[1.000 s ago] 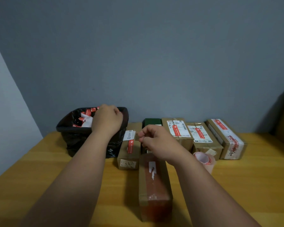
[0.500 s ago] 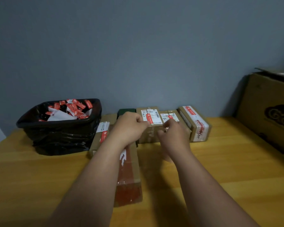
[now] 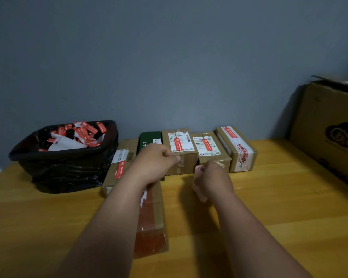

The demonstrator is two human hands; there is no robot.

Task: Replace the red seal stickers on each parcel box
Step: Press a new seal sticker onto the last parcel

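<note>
Five parcel boxes stand in a row along the wall: a tan box (image 3: 120, 163), a green box (image 3: 150, 139), a mid box (image 3: 180, 146), a short box (image 3: 208, 149) and an end box (image 3: 236, 148). Red stickers (image 3: 178, 144) run across the tops of all but the green one. My left hand (image 3: 155, 163) is curled, fingertips pinched together at the mid box's front edge; whether it holds anything I cannot tell. My right hand (image 3: 211, 177) is curled round a pinkish sticker roll (image 3: 199, 192), just before the short box. A long box (image 3: 152, 219) lies toward me on the table (image 3: 289, 207), partly under my left forearm, which also hides part of the green box. A black bin (image 3: 66, 161) full of peeled stickers sits at left, touching the tan box. A big carton (image 3: 329, 125) stands far right.
</note>
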